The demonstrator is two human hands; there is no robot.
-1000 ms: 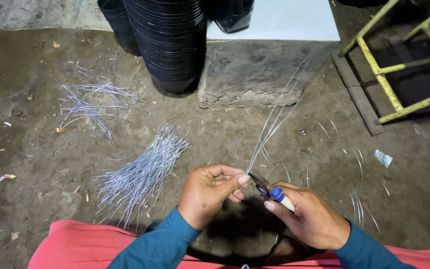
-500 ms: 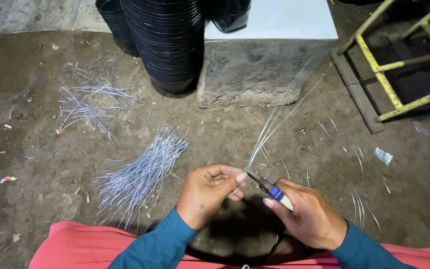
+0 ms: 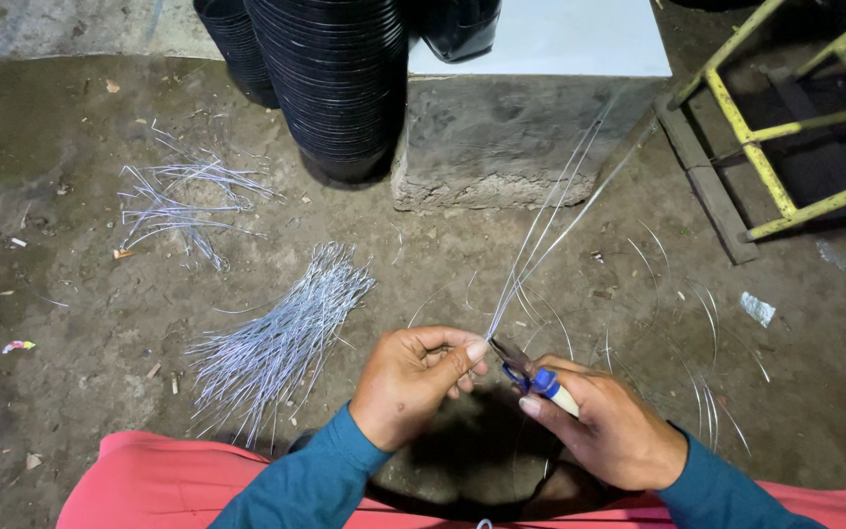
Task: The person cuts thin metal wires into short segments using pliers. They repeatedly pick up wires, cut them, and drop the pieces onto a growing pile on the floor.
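Observation:
My left hand [image 3: 411, 382] pinches the near end of a thin bundle of long wires [image 3: 552, 223] that fans up and away toward the concrete block. Pliers [image 3: 531, 373] with blue and white handles are gripped in my right hand [image 3: 609, 429], their jaws right at the pinched wire ends beside my left thumb. Both hands sit close together over a dark round object [image 3: 472, 465] in front of my lap. A heap of cut straight wire pieces [image 3: 281, 338] lies on the ground just left of my left hand.
A stack of black pots [image 3: 340, 83] stands at the back beside a concrete block [image 3: 511, 132] with a white top. A yellow metal frame [image 3: 795, 127] is at the right. Bent scrap wires [image 3: 183, 201] lie far left; curved wire strands [image 3: 702, 392] lie right.
The long wires have swung a little to the right and fanned apart. The pliers' jaws have moved closer to my left fingertips. Both hands stay in about the same place.

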